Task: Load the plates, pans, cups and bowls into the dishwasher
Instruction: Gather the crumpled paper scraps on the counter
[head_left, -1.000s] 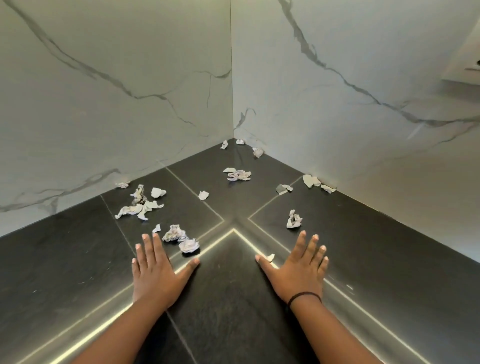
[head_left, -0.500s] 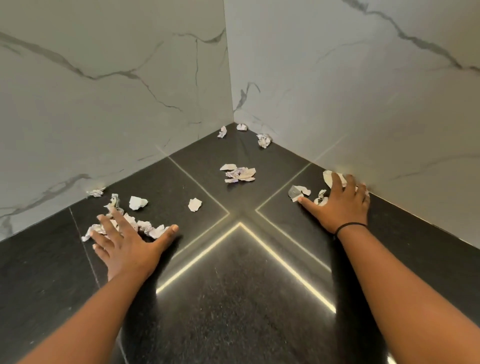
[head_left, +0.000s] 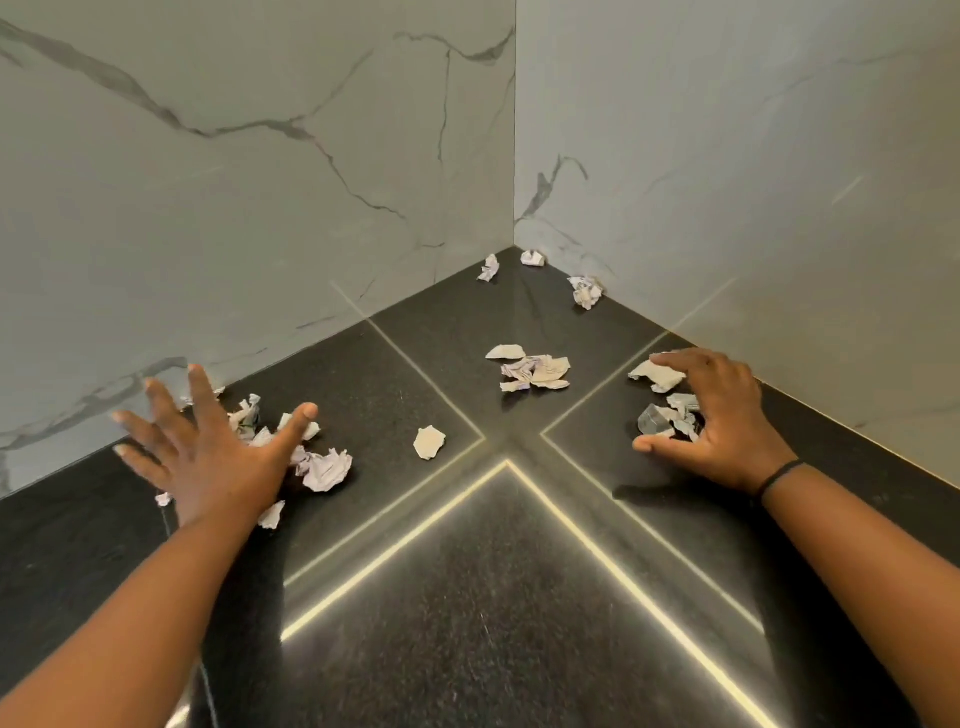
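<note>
Corner of a dark speckled counter (head_left: 467, 623), inlaid with pale metal lines that cross near its middle, backed by two white marble-veined walls (head_left: 260, 208).

Left hand (head_left: 208, 457): fingers spread and straight, palm down over a cluster of crumpled paper scraps (head_left: 324, 467) near the left wall. Thumb extends toward the middle of the counter. Scraps show past the thumb, between the fingers and beside the wrist. Whether the palm presses the paper or hovers just above it cannot be told.

Right hand (head_left: 727, 426): fingers curled and arched over a second cluster of paper scraps (head_left: 665, 421) near the right wall. Forefinger tip touches a flat pale scrap (head_left: 652, 374) on the far side; thumb tip rests on the counter on the near side. A dark band (head_left: 779, 475) circles the wrist.

The two hands are well apart, one on each side of the crossing lines.

Loose items between the hands: a single small paper scrap (head_left: 429, 442) just left of the crossing; a pile of torn pieces (head_left: 530, 370) beyond it. Three more crumpled bits (head_left: 586, 292) lie in the far corner against the walls.

Plates, pans, cups, bowls, dishwasher: not visible in this view; only paper litter lies near either hand.
</note>
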